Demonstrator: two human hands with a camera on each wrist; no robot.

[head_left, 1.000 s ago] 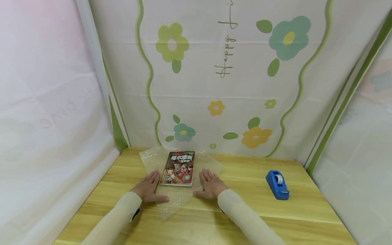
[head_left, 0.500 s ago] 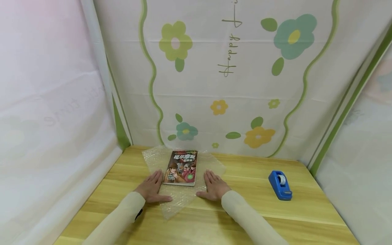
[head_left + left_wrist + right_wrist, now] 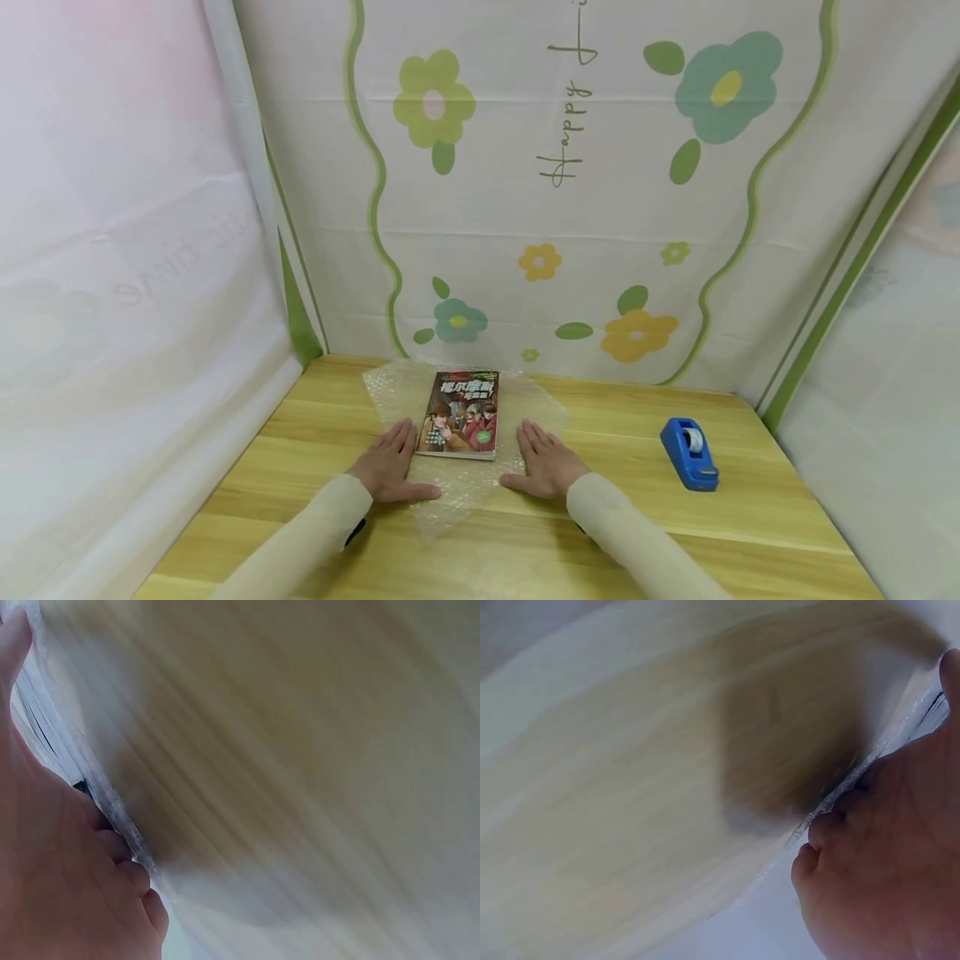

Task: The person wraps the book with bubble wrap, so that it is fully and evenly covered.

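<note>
A paperback book (image 3: 461, 414) with a dark illustrated cover lies on a sheet of clear bubble wrap (image 3: 457, 496) spread on the wooden table (image 3: 675, 533). My left hand (image 3: 392, 470) lies flat on the wrap just left of the book, fingers straight, thumb pointing right. My right hand (image 3: 544, 460) lies flat just right of the book in the same way. The left wrist view shows the left hand (image 3: 60, 877) against the wrap's edge (image 3: 120, 810). In the right wrist view the right hand (image 3: 885, 862) presses on the wrap (image 3: 840, 787).
A blue tape dispenser (image 3: 690, 454) stands on the table to the right. A flowered cloth backdrop (image 3: 570, 192) closes off the back, with white cloth walls (image 3: 112, 275) on both sides.
Book, wrap and both hands sit slightly further right in the head view, as the view drifted. The hands stay flat beside the book.
</note>
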